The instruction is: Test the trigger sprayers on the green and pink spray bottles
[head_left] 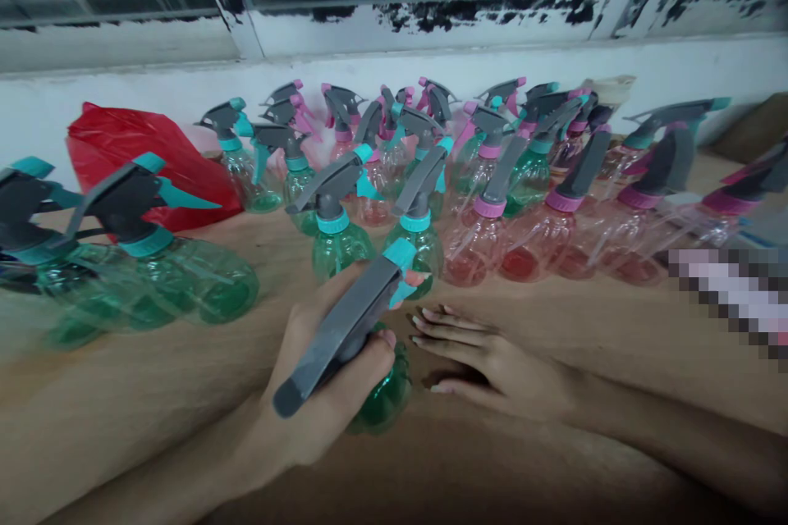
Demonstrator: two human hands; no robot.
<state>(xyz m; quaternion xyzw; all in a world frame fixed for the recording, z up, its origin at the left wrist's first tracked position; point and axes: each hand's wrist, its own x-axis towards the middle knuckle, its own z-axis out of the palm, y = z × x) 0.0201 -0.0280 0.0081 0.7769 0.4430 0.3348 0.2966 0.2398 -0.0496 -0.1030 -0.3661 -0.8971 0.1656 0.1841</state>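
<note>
I see green spray bottle (387,400) lower centre, left hand (336,408) gripping its neck, sprayer head (348,324) slanting toward upper right; right hand (492,357) just right, apart, fingers extended, holding nothing.

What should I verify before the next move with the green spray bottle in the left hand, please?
1. Left hand gripping the green spray bottle: ok, wrapped around its upper part.
2. Right hand unloaded: ok, outstretched, holding nothing visible.
3. Spray head fastened tightly: cannot tell, its joint is hidden.
4. Red plastic bag away from both hands: ok, it lies at the back left.
5. Space just beyond the held bottle free: not ok, two green bottles with teal collars stand there.
</note>
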